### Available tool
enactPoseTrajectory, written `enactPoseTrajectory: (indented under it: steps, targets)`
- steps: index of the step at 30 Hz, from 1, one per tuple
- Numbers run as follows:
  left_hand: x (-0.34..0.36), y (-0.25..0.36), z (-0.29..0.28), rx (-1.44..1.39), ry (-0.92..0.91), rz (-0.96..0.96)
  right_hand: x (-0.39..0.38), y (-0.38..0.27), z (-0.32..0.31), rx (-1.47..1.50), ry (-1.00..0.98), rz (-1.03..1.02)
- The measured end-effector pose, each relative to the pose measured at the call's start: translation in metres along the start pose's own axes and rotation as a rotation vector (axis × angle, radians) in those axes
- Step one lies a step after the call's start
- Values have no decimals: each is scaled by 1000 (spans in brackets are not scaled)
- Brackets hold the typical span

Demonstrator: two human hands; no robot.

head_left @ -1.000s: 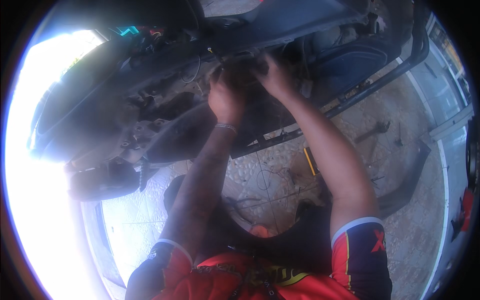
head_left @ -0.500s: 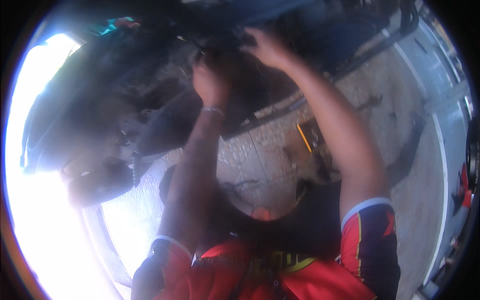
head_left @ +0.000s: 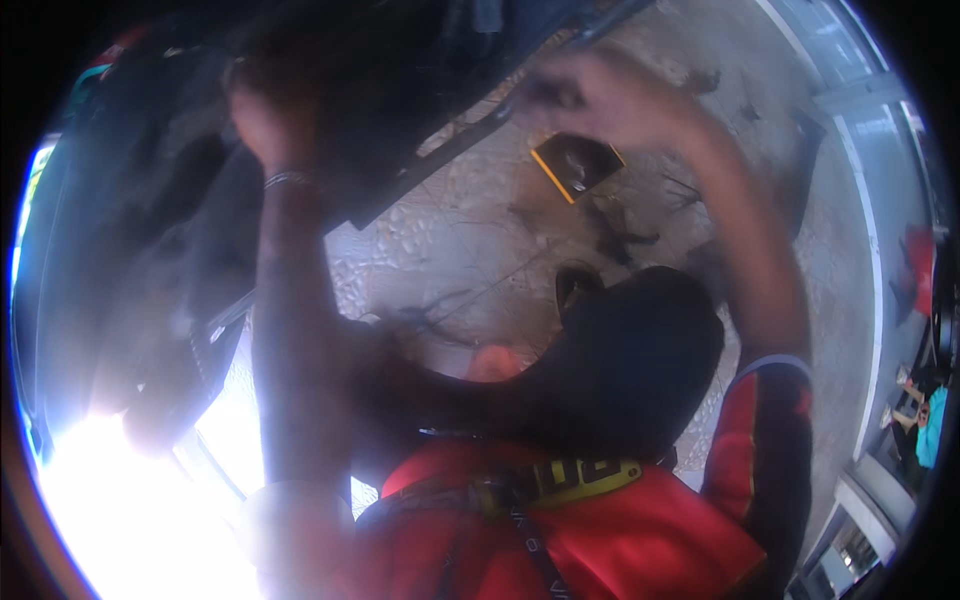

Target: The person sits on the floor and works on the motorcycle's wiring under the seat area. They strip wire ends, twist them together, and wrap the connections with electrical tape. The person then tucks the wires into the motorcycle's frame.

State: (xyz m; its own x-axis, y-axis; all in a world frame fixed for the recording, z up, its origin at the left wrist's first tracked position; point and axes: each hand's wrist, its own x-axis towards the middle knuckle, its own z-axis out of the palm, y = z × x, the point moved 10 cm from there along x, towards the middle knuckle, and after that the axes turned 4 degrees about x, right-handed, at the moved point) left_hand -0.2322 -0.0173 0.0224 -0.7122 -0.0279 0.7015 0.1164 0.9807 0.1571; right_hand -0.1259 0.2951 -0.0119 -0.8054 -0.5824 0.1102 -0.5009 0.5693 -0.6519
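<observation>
A large dark machine body (head_left: 170, 200), like part of a vehicle, fills the upper left. My left hand (head_left: 272, 125), with a thin bracelet at its wrist, reaches in against this dark body; its fingers are lost in shadow. Past the body's lower edge, my right hand (head_left: 610, 100) is raised over the floor, smeared by motion. Something dark shows at its fingers, but I cannot make out whether it is held. A box with yellow edges (head_left: 577, 165) lies on the floor just below that hand.
A long dark bar (head_left: 440, 150) runs along the machine's edge. Stone-textured floor (head_left: 400, 235) lies beneath, with dark tools or scraps (head_left: 625, 240) on it. My bent knee (head_left: 640, 345) is close by. Strong glare washes out the lower left. Red and turquoise things stand at the far right.
My right hand has come away from the dark machine, to the right and over the floor. My left hand sits further left along the machine. The whole view has shifted.
</observation>
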Motion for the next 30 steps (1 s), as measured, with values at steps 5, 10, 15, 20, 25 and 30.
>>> enactPoseTrajectory:
  steps: [5,10,15,20,25,30]
  targets:
    - [-1,13,-5,-14,31,44,-224,262,44,-37,173,767]
    - [0,24,-15,-40,39,50,-400,434,141,-258,155,1310]
    - [1,22,-15,-5,40,41,-440,412,197,-91,641,1698]
    - [0,7,-7,40,-102,-95,-430,432,213,-318,232,1743]
    - [-7,13,-17,-86,-62,-148,-423,436,251,-648,-178,1423]
    - [-9,26,-33,-181,-1,-205,-403,388,231,-864,-13,1387]
